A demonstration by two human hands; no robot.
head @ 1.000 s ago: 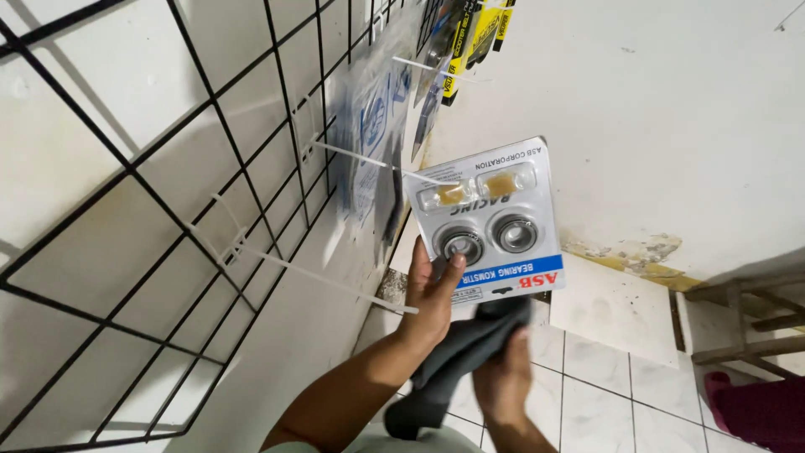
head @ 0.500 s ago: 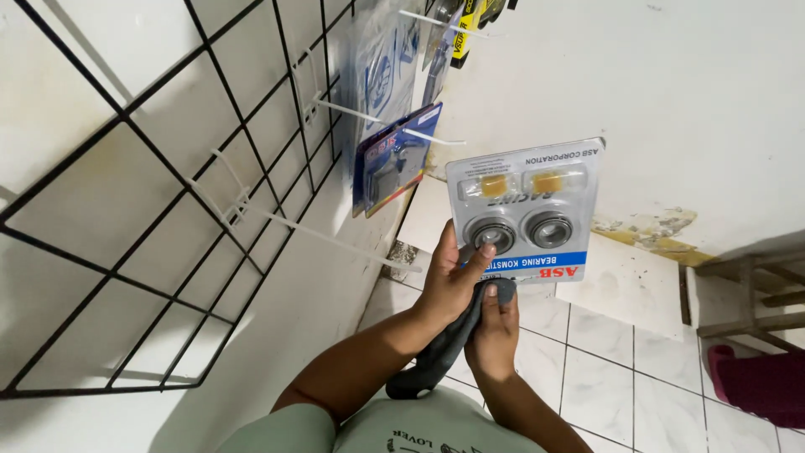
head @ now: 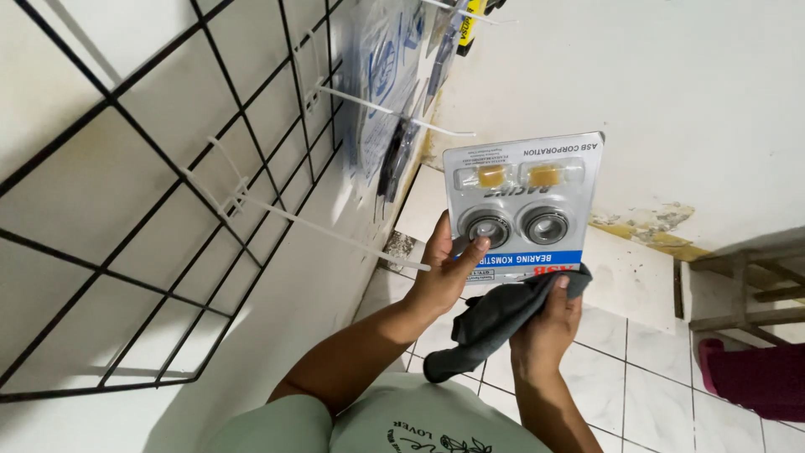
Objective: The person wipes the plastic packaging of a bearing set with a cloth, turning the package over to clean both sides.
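While the head camera looks down along the wall, the left hand (head: 444, 273) holds up a flat grey blister card with two round metal bearings and two small amber pieces sealed under clear plastic (head: 521, 205), a blue band across its lower part. The thumb presses on the card's front by the left bearing, with the fingers closed behind its lower left corner. The right hand (head: 549, 323) is curled around a dark grey cloth (head: 495, 323), pinching it against the card's bottom edge; the loose end of the cloth hangs down toward the pale green shirt (head: 377, 424).

Just left of the card, a black wire grid panel (head: 168, 193) leans along the white wall, and thin white hooks (head: 327, 231) stick out from it, the nearest tip ending close beside the left thumb. Further up the grid hang other packets (head: 394, 159), near the card's upper left corner. To the right of the card, the wall stands open and bare, stained at its foot, above white floor tiles (head: 637, 377). A wooden frame (head: 746, 289) and something maroon (head: 750, 377) are cut off by the right edge.

The card's bottom edge is hidden behind cloth and fingers, and the hanging packets are too blurred to tell their contents.
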